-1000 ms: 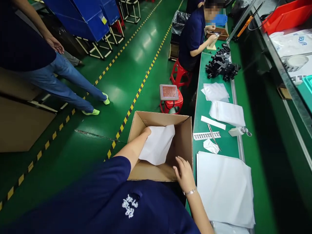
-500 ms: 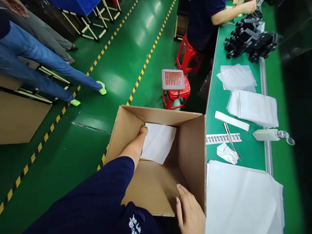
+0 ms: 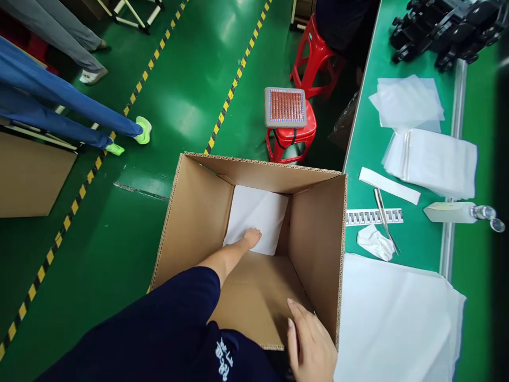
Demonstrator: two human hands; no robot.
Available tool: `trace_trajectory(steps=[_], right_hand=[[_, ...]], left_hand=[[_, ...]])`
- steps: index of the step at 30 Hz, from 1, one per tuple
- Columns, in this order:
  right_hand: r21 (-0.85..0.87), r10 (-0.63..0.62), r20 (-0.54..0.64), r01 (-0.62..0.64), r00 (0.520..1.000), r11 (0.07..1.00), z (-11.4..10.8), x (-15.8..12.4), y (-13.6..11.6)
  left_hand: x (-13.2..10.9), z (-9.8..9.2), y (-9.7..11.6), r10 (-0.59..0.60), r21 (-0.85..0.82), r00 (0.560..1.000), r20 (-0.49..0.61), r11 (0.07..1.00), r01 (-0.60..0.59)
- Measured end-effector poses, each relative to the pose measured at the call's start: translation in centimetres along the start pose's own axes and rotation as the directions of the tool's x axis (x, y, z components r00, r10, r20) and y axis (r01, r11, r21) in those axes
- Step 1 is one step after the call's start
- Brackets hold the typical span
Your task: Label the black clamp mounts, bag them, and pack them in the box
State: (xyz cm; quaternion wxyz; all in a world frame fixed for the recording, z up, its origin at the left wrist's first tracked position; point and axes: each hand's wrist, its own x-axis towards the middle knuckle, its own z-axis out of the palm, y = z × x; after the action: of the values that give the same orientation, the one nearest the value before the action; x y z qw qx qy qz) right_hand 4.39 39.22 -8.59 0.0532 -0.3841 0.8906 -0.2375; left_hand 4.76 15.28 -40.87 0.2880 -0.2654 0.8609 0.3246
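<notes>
A brown open cardboard box stands in front of me. A white sheet lies at the bottom, towards the far side. My left hand reaches deep into the box and rests on the sheet near its near edge, fingers curled into a loose fist with nothing visible in them. My right hand is at the box's near right corner, palm partly hidden, with the fingers stretched out and the thumb apart. It holds nothing that I can see.
A green workbench on the right bears a stack of large white sheets, smaller white bags, tweezers, a bottle and black parts. Red stools stand beyond the box. People's legs are at left.
My left hand has moved right, from the sheet's left edge onto its lower middle, and the sheet lies flatter. My right hand stays at the near corner. The view has shifted slightly.
</notes>
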Motion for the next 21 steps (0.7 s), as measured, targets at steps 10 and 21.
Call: trace_trajectory(steps=[10,21], right_hand=[[0.009,-0.021,0.018,0.020,1.000,1.000,0.3,-0.3,0.8],[-0.020,-0.030,0.044,0.031,0.999,0.999,0.3,-0.5,0.9]], left_hand=[[1.3,-6.0,-4.3,-0.466,-0.225,0.796,-0.386,0.884,0.409],[3.7,-1.8,-0.7,-0.452,-0.571,0.892,-0.019,0.737,0.362]])
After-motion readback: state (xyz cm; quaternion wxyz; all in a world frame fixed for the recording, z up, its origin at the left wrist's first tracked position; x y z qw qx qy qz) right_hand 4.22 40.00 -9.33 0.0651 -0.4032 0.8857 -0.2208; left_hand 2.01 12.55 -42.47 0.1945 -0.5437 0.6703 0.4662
